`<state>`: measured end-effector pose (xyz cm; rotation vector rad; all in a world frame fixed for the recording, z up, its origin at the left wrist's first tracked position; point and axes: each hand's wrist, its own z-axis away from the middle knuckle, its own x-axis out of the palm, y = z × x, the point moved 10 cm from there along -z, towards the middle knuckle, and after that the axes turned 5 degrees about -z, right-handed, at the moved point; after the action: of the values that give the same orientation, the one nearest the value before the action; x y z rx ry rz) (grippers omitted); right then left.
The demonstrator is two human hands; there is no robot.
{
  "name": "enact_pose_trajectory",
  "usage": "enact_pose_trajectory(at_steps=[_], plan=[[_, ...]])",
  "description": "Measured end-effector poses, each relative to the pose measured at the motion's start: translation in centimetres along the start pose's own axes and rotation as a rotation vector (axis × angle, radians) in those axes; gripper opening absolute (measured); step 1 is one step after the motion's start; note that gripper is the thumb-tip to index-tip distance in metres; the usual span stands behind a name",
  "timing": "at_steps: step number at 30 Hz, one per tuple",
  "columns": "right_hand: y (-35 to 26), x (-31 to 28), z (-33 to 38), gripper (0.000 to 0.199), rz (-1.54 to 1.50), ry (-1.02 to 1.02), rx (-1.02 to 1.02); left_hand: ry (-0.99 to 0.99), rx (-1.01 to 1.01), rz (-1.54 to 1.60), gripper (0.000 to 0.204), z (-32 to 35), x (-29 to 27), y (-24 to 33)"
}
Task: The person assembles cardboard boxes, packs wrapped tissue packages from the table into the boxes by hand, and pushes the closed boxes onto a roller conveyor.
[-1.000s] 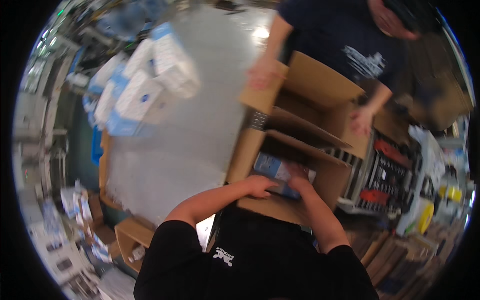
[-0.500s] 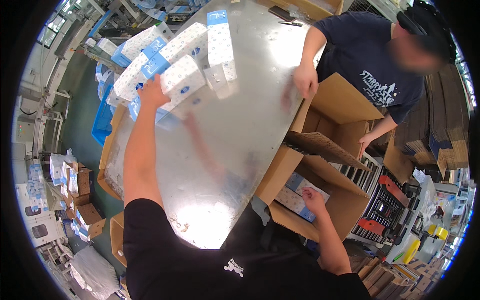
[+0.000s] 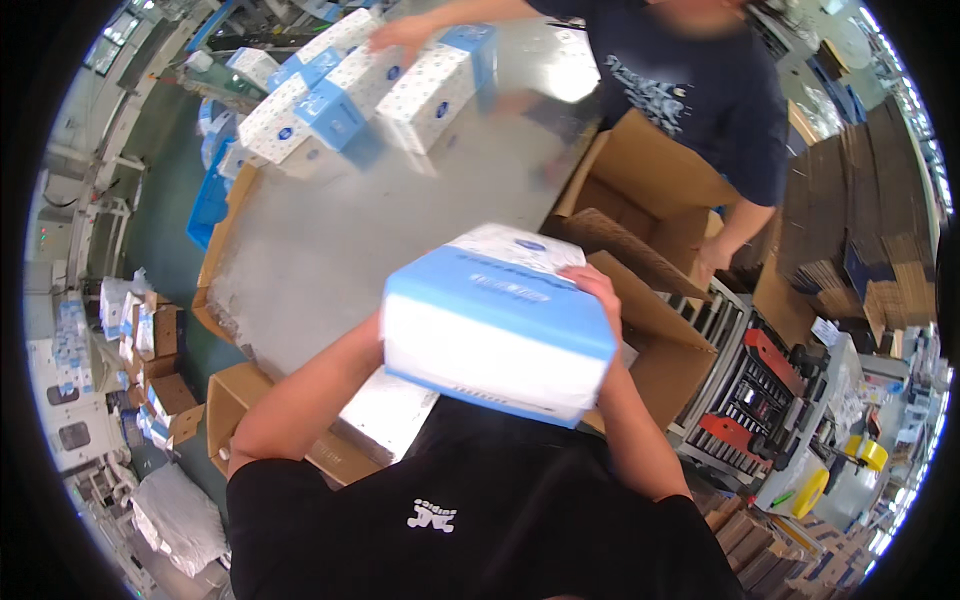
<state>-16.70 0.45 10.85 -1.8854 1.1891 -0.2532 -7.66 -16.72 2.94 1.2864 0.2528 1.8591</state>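
Observation:
I hold a large blue-and-white wrapped pack (image 3: 490, 320) in front of my chest, above the near edge of the metal table (image 3: 310, 230). My right hand (image 3: 600, 292) grips its right end, the fingers bent over the top edge. The left end is against my left hand (image 3: 374, 338), whose fingers are hidden by the pack. Close to my right forearm stands an open cardboard carton (image 3: 672, 370), partly covered by the pack and my arm. Several similar packs (image 3: 430, 105) lie at the table's far left.
Across the table a co-worker reaches one hand (image 3: 402, 38) to the far packs; the other is at a second open carton (image 3: 650, 170). A roller conveyor with red parts (image 3: 735, 430) runs at the right. Flat cardboard stacks (image 3: 850, 220) stand behind it.
A pack has come off the far-left group toward my chest, now between both hands. My right hand has left the carton. The co-worker's arm has swung over to the remaining packs.

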Motion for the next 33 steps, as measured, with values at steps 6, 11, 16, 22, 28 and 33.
enact_pose_trajectory(at_steps=[6,11,16,22,28,33], plan=[[7.6,-11.0,15.2,0.075,0.106,0.213,0.447,0.027,0.103,-1.32,0.045,-7.8,0.4,-15.7],[24.3,-11.2,30.2,0.094,1.097,-0.308,1.011,-0.31,-0.247,-1.902,0.048,-8.1,6.9,-20.7],[24.0,-1.6,26.4,0.099,0.921,-0.38,0.718,0.021,0.008,-1.797,0.046,-3.8,3.2,-18.7],[33.6,2.8,34.1,0.076,0.567,-0.91,1.11,0.963,0.306,-1.43,0.05,10.8,-8.5,-14.8],[38.1,-7.2,37.8,0.041,0.205,-0.35,1.368,1.648,-0.289,-1.37,0.038,27.2,-28.7,-18.2],[33.5,-4.7,38.3,0.037,0.068,-0.328,1.549,1.906,-0.133,-1.795,0.022,35.5,-32.9,-21.3]])
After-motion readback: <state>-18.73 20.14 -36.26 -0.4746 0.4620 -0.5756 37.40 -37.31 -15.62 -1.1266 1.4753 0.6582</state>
